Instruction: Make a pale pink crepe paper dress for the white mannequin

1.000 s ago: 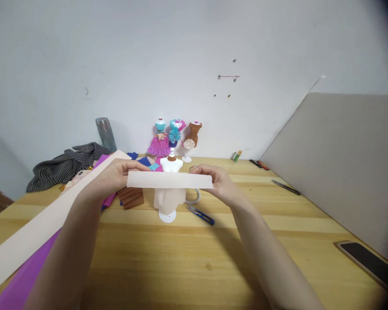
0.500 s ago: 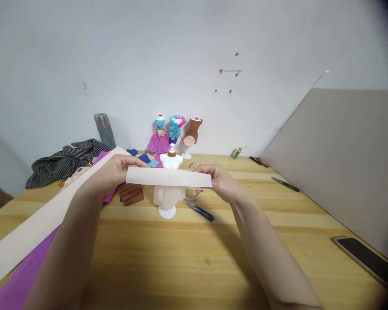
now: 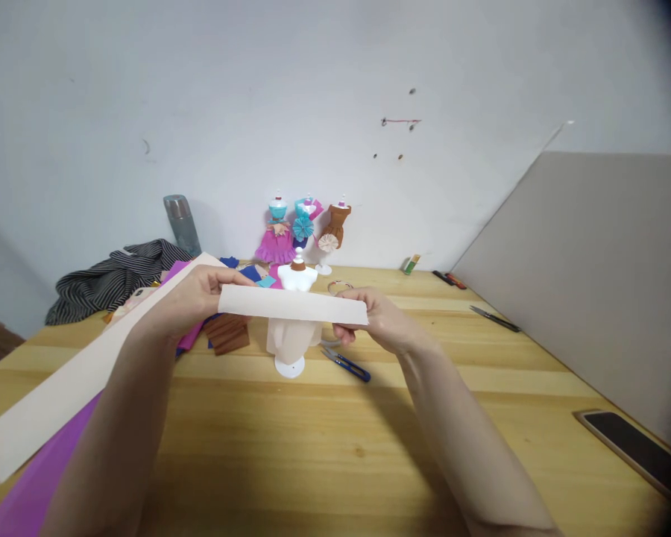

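A cream paper strip (image 3: 294, 304) is stretched between my two hands in front of a small white mannequin (image 3: 297, 277). My left hand (image 3: 201, 291) pinches its left end, and my right hand (image 3: 377, 317) grips the right end, with fingers curled behind it. The strip hides the mannequin's middle. Below it, pale cloth or paper hangs round the mannequin's lower part, above a round white base. Blue thread snips (image 3: 347, 364) lie on the table under my right hand. A ring-shaped thing, partly hidden, is behind that hand.
Three dressed mini mannequins (image 3: 303, 227) stand by the wall. At left are a long cream strip (image 3: 61, 395), purple sheets (image 3: 50, 470), brown pieces (image 3: 227, 334), a striped cloth (image 3: 115, 280) and a bottle (image 3: 182, 224). A phone (image 3: 631, 447), tweezers (image 3: 495, 318) and a green tube (image 3: 411, 265) are at right.
The right end of the strip has tipped slightly lower, and my right hand's fingers have curled further under it. My left hand keeps its hold. The view has shifted a little.
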`<state>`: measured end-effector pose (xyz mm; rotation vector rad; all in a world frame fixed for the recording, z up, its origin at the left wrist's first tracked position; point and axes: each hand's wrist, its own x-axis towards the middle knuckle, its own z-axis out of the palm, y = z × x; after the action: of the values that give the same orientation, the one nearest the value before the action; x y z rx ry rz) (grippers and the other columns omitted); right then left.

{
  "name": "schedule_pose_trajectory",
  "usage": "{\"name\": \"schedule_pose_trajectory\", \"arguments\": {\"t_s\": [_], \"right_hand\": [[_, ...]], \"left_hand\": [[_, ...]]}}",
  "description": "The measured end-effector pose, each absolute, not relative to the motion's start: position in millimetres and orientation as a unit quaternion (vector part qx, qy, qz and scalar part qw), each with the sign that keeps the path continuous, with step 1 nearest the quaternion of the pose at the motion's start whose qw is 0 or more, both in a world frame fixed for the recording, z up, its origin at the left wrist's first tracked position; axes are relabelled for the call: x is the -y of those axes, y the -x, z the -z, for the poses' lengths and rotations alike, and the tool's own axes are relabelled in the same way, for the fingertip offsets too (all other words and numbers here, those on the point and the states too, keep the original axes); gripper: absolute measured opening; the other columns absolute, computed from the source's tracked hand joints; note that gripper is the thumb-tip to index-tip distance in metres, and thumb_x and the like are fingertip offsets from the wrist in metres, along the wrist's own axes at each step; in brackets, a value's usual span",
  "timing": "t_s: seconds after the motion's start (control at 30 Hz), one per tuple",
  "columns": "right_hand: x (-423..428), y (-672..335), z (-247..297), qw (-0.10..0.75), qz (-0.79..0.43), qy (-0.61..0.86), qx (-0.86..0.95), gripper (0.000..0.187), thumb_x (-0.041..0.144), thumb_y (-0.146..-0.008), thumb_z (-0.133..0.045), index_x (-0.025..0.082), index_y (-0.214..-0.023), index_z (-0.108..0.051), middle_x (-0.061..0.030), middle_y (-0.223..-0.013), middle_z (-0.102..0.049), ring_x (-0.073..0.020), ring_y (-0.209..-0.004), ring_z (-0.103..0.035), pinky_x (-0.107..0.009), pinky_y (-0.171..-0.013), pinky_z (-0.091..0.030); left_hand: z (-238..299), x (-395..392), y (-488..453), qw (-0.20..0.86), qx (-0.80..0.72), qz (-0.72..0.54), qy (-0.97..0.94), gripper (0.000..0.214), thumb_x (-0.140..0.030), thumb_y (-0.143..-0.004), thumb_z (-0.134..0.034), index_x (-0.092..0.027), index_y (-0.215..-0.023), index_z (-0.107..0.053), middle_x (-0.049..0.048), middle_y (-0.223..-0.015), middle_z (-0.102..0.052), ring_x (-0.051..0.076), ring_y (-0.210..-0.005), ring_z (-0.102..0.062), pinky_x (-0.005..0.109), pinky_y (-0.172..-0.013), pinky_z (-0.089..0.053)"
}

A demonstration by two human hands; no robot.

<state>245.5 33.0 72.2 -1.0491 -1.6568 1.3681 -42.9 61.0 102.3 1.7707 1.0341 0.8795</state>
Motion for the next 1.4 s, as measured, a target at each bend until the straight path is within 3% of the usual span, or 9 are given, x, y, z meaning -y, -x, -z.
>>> {"name": "schedule_pose_trajectory", "arguments": {"t_s": [0.27, 0.47, 0.7, 0.87, 1.1, 1.23, 1.4], "right_hand": [[-28.1, -242.4, -75.1, 0.371, -0.464, 0.430, 0.680, 0.003, 0.019, -0.061, -0.058, 0.017, -0.060, -0.058, -0.0003, -0.054, -0.062, -0.0112, -0.050, -0.057, -0.023, -0.050, -0.044], [-22.3, -240.8, -79.4, 0.431, -0.300, 0.414, 0.744, 0.007, 0.017, -0.065, -0.054, 0.018, -0.058, -0.056, 0.0011, -0.055, -0.060, -0.0121, -0.054, -0.054, -0.023, -0.052, -0.039], [-17.9, -243.3, -84.8, 0.417, -0.278, 0.402, 0.767, 0.007, 0.016, -0.067, -0.056, 0.019, -0.060, -0.057, 0.0003, -0.057, -0.061, -0.0129, -0.055, -0.052, -0.024, -0.053, -0.039], [-22.5, -244.7, -81.2, 0.422, -0.308, 0.398, 0.754, 0.004, 0.017, -0.064, -0.057, 0.019, -0.061, -0.057, 0.0011, -0.057, -0.060, -0.0130, -0.055, -0.053, -0.025, -0.055, -0.040], [-34.7, -244.4, -73.2, 0.421, -0.425, 0.383, 0.704, 0.021, 0.027, -0.067, -0.066, 0.019, -0.054, -0.051, 0.0013, -0.055, -0.052, -0.0117, -0.055, -0.048, -0.024, -0.052, -0.039], [-35.6, -245.9, -71.3, 0.425, -0.345, 0.382, 0.745, 0.021, 0.029, -0.072, -0.065, 0.020, -0.058, -0.052, 0.0012, -0.057, -0.052, -0.0129, -0.055, -0.049, -0.026, -0.053, -0.040], [-34.9, -247.8, -70.4, 0.448, -0.240, 0.382, 0.772, 0.019, 0.033, -0.079, -0.064, 0.020, -0.065, -0.058, -0.0019, -0.065, -0.058, -0.0178, -0.065, -0.054, -0.031, -0.063, -0.043]], "left_hand": [[-105.0, -59.7, 51.1, 0.392, -0.409, -0.319, -0.760, 0.022, -0.030, -0.073, -0.071, -0.021, -0.092, -0.075, 0.0029, -0.083, -0.076, 0.016, -0.074, -0.070, 0.021, -0.065, -0.056], [-105.4, -54.2, 48.9, 0.344, -0.442, -0.307, -0.770, 0.025, -0.031, -0.070, -0.069, -0.022, -0.093, -0.076, 0.0015, -0.073, -0.074, 0.014, -0.061, -0.067, 0.020, -0.054, -0.053], [-105.8, -53.5, 48.6, 0.275, -0.457, -0.300, -0.791, 0.029, -0.017, -0.064, -0.061, -0.024, -0.087, -0.078, 0.0005, -0.072, -0.074, 0.015, -0.062, -0.066, 0.017, -0.049, -0.051], [-106.2, -53.4, 47.8, 0.286, -0.458, -0.292, -0.790, 0.028, -0.018, -0.065, -0.062, -0.022, -0.088, -0.077, 0.0017, -0.074, -0.075, 0.016, -0.063, -0.067, 0.018, -0.049, -0.051], [-106.6, -59.7, 42.9, 0.402, -0.450, -0.275, -0.749, 0.022, -0.027, -0.066, -0.071, -0.019, -0.087, -0.075, 0.0043, -0.081, -0.075, 0.016, -0.071, -0.068, 0.021, -0.061, -0.053], [-103.0, -62.8, 45.7, 0.419, -0.451, -0.269, -0.741, 0.021, -0.027, -0.065, -0.070, -0.020, -0.084, -0.075, 0.0032, -0.081, -0.075, 0.016, -0.071, -0.068, 0.022, -0.064, -0.053], [-103.0, -61.8, 47.7, 0.360, -0.440, -0.281, -0.773, 0.009, -0.018, -0.068, -0.063, -0.019, -0.072, -0.070, 0.0010, -0.072, -0.070, 0.013, -0.064, -0.062, 0.021, -0.060, -0.049]]}}
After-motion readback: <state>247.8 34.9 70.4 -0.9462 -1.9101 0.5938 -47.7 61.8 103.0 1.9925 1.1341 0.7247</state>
